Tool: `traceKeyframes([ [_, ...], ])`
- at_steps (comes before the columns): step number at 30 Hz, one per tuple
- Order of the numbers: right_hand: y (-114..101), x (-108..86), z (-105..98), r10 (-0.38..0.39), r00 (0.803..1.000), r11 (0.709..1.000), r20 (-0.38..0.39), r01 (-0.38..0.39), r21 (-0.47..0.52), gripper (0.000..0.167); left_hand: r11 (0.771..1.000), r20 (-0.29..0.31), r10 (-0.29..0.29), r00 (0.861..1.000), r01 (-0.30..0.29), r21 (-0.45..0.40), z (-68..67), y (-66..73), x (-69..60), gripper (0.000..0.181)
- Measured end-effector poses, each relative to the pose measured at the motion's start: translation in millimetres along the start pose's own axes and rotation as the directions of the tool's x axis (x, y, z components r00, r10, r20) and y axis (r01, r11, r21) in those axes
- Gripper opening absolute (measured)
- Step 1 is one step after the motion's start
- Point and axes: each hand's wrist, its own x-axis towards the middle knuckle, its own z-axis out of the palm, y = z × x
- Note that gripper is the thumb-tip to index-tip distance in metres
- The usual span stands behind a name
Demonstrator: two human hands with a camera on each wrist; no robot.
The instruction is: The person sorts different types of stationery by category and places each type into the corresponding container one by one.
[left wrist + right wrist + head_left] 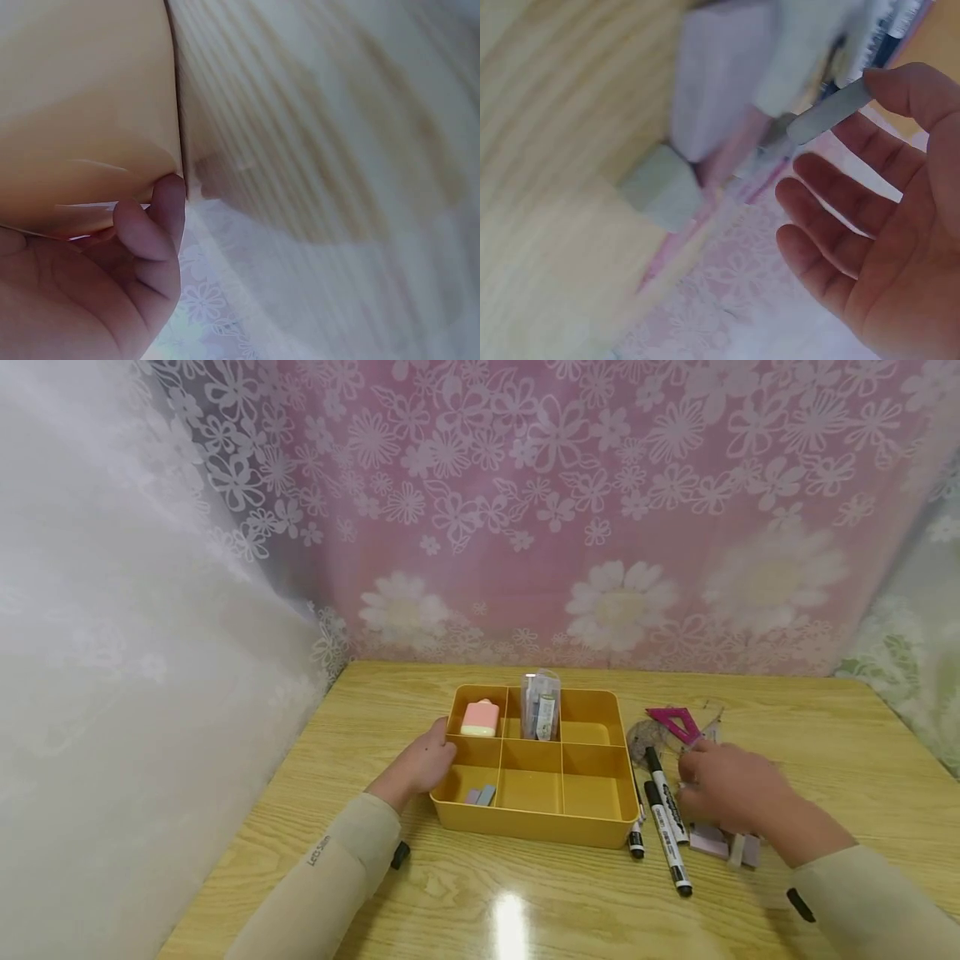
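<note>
My left hand [426, 758] grips the left wall of a yellow compartment tray [525, 827]; in the left wrist view, curled fingers [142, 229] lie against its outer side. On the right, my right hand [731, 789] is over a group of loose stationery. In the right wrist view it pinches a small grey eraser [829, 112] between thumb and index finger, the other fingers loosely bent. Mauve erasers [708, 839] lie below this hand. The tray holds a pink-and-cream bottle-shaped item [480, 717], a clear pouch [540, 706] and small erasers [486, 795] at front left.
Black-and-white markers [667, 839] lie between the tray and my right hand. A magenta set square [675, 722] and a clear ruler-like piece [641, 739] lie behind them. A flowered curtain [525, 527] hangs at the wooden table's [420, 893] back edge.
</note>
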Motion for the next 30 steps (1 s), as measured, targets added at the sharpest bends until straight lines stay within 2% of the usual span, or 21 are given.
traceKeyframes([
  [4,-4,0.3,-10,-0.012,0.999,0.999,-0.035,0.014,0.037,0.010,1.000,-0.001,0.000,1.000,0.000,0.000,0.9,-1.1,0.6,0.059],
  [9,-22,0.9,-26,-0.075,0.990,0.995,-0.122,0.082,0.057,0.013,1.000,-0.005,-0.001,1.000,0.001,-0.003,1.9,-0.7,1.3,0.059],
  [15,-51,5.0,-42,-0.106,0.979,0.991,-0.172,0.118,0.060,0.006,1.000,-0.007,-0.006,1.000,0.006,-0.008,1.9,0.8,0.7,0.060],
  [22,-87,17.9,-49,-0.118,0.972,0.988,-0.201,0.135,0.069,0.008,1.000,-0.005,-0.001,1.000,0.001,0.000,1.8,1.0,0.2,0.059],
  [26,-108,27.0,-52,-0.161,0.964,0.981,-0.211,0.180,0.076,0.008,1.000,-0.004,-0.003,1.000,0.003,-0.001,1.9,1.2,0.0,0.059],
  [30,-130,37.9,-52,-0.223,0.946,0.970,-0.235,0.239,0.044,0.009,1.000,-0.007,-0.005,1.000,0.005,-0.001,2.2,1.7,0.6,0.059],
])
